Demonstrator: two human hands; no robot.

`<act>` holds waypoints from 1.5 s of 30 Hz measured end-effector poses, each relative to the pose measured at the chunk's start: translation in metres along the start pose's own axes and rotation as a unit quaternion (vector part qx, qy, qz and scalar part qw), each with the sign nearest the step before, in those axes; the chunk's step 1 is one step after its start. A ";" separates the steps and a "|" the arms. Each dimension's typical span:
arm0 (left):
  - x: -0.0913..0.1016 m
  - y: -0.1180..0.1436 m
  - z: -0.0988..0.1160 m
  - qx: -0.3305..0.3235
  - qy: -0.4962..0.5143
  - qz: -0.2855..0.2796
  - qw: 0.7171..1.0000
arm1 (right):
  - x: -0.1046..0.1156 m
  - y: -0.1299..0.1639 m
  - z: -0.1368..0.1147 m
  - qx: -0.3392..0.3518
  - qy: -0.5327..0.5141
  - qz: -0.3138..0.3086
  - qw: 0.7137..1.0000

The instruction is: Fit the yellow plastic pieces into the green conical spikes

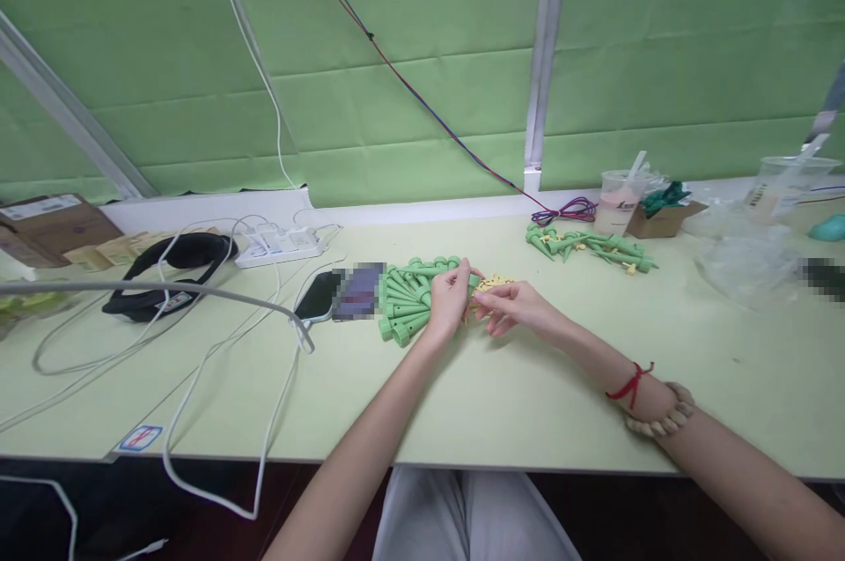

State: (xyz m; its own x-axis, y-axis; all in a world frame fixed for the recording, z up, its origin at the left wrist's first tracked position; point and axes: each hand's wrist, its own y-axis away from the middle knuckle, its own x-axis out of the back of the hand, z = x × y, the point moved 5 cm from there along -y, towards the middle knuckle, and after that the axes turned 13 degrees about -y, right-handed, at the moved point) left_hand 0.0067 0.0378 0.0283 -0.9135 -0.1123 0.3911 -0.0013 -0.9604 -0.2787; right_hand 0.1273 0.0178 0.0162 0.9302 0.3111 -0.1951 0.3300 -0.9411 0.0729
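Observation:
Above the middle of the table, my left hand [451, 301] is closed around a green plastic spike [473, 282], whose wide end shows by the fingers. My right hand [518, 307] meets it from the right, thumb and fingers pinched together; whatever they hold is too small to make out. Under and left of my left hand lies a fanned pile of green plastic spikes [404, 307] with wide round heads. Small yellow plastic pieces [496, 281] are heaped just behind my right fingers. Farther back right, more green spikes [594, 249] lie with yellow pieces among them.
A phone [320, 295] lies left of the pile. White cables, a power strip [281, 246] and a black headband-like device [168, 275] cover the left side. Back right stand a drink cup [617, 204], a small cardboard box [664, 220] and a clear plastic bag [745, 262].

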 end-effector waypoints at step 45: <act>-0.001 0.000 -0.001 0.018 0.045 0.006 0.999 | -0.004 -0.003 0.018 -0.038 -0.041 0.001 0.998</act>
State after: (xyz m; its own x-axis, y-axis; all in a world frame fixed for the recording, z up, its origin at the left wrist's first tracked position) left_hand 0.0071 0.0384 0.0276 -0.9463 -0.1020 0.3067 0.0231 -0.9678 -0.2506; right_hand 0.1194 0.0165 -0.0007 0.9156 0.2951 -0.2732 0.3428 -0.9279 0.1465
